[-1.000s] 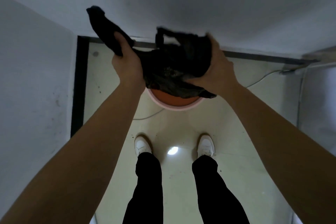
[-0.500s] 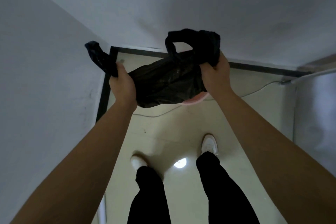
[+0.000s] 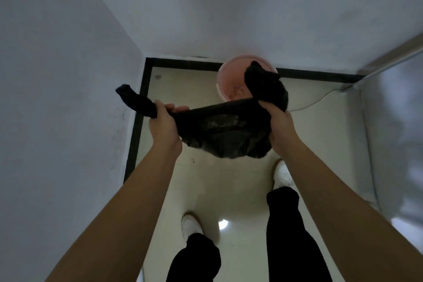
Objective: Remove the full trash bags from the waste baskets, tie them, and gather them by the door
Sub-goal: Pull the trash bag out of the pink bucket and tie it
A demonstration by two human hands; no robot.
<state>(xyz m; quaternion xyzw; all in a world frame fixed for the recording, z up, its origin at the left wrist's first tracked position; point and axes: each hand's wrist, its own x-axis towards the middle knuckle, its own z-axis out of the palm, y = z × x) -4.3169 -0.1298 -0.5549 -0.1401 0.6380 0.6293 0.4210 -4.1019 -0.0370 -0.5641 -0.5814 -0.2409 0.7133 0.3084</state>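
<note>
My left hand (image 3: 163, 126) and right hand (image 3: 280, 125) apart, each clenched on black trash bag (image 3: 224, 130) end, pink waste basket (image 3: 231, 82) beyond.

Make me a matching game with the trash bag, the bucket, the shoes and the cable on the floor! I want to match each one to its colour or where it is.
Things:
1. trash bag
2. waste basket
3. shoes
4. cable

Matches:
A. white, on the person's feet
B. black, held up between the left hand and right hand
C. thin, lying on the floor to the right
D. pink, standing by the wall

Pairs: 1-B, 2-D, 3-A, 4-C
</note>
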